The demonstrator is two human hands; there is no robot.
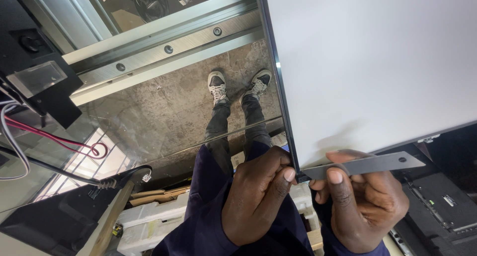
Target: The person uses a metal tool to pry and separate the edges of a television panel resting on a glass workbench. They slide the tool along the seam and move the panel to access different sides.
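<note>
Grey blade [370,164] pinched in right hand [365,206] pries the white panel's [372,62] corner; left hand [258,191] fingers clamp its edge; next, careful levering.

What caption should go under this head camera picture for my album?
Left hand grips the corner of a big white panel while the right hand holds a flat grey blade at its dark edge.
</note>
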